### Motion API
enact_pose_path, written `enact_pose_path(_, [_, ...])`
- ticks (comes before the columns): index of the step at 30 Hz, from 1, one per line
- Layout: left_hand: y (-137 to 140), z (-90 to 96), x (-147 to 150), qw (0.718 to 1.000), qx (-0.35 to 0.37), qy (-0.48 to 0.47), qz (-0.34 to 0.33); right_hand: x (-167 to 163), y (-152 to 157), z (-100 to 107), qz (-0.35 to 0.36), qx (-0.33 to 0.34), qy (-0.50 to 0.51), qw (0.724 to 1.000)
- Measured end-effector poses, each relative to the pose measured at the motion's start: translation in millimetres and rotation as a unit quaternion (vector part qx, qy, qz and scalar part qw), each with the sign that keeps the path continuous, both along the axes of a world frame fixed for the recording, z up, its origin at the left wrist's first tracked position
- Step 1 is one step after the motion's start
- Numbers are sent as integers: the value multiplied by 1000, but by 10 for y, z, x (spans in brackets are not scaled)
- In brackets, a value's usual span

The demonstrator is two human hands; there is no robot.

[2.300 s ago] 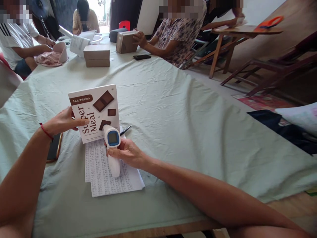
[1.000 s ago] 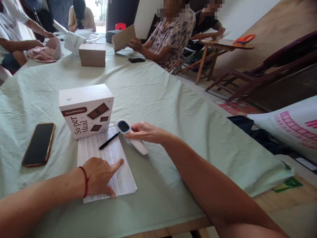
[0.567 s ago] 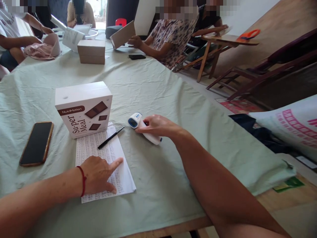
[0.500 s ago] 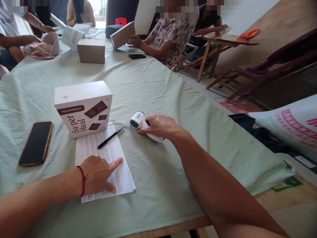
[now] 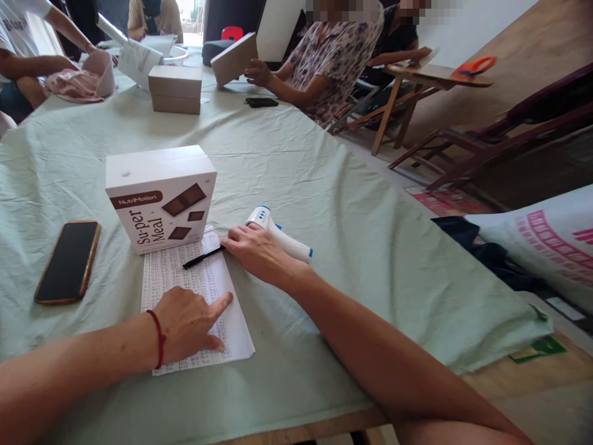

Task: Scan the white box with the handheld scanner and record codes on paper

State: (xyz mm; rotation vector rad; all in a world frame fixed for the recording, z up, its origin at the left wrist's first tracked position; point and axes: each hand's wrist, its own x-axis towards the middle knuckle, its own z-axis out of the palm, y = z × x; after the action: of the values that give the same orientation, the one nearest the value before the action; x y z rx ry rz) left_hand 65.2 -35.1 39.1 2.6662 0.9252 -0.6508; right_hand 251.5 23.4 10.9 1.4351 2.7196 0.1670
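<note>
My left hand (image 5: pixel 188 324), with a red cord bracelet at the wrist, rests on sheets of paper (image 5: pixel 236 334) covered in rows of handwriting. Its index finger and thumb are stretched apart. A black pen (image 5: pixel 201 258) lies slantwise across the top sheet. At the pen's right end are the closed fingertips of my right hand (image 5: pixel 254 250), the thumb mostly hidden. Just behind that hand, a white and blue infrared thermometer (image 5: pixel 291 244) lies on its side on the cloth. A white Su-per Meal box (image 5: pixel 162 207) stands upright on the papers' far edge.
A dark phone (image 5: pixel 68 262) lies left on the green tablecloth (image 5: pixel 296 383). Farther back are a plain cardboard box (image 5: pixel 175 93), a black object (image 5: pixel 262 102) and a pink hat (image 5: pixel 88 80). A person in a patterned shirt (image 5: pixel 324 68) holds another box (image 5: pixel 235 59).
My right hand has let go of the thermometer and moved left to the pen's end. The thermometer now lies on the cloth. My left hand stays on the paper.
</note>
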Motion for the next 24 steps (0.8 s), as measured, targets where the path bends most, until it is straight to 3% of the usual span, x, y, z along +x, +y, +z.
enact_pose_path(4, [-9, -101, 9, 995, 65, -75, -21, 240, 57, 24, 16, 1, 58, 998])
enact_pose_path(7, [22, -187, 7, 979, 114, -160, -53, 323, 55, 11, -43, 59, 245, 967])
enact_pose_path(8, [36, -214, 5, 974, 119, -184, -57, 310, 54, -8, -70, 72, 335, 937])
enact_pose_path(10, [60, -266, -2, 968, 113, -217, -49, 228, 55, -70, -131, 56, 522, 841])
enact_pose_path(12, [78, -321, -13, 969, 97, -225, -23, 103, 55, -149, -181, -39, 661, 727])
enact_pose_path(14, [96, -374, -25, 971, 86, -223, 5, -18, 48, -223, -202, -135, 710, 661])
enact_pose_path(16, [123, -416, -38, 971, 81, -225, 20, -106, 37, -280, -225, -167, 702, 655])
enact_pose_path(20, [193, -458, -56, 967, 74, -244, 15, -175, 30, -348, -258, -102, 641, 716])
enact_pose_path(24, [226, -478, -59, 961, 75, -265, 12, -172, 44, -394, -237, -80, 590, 768])
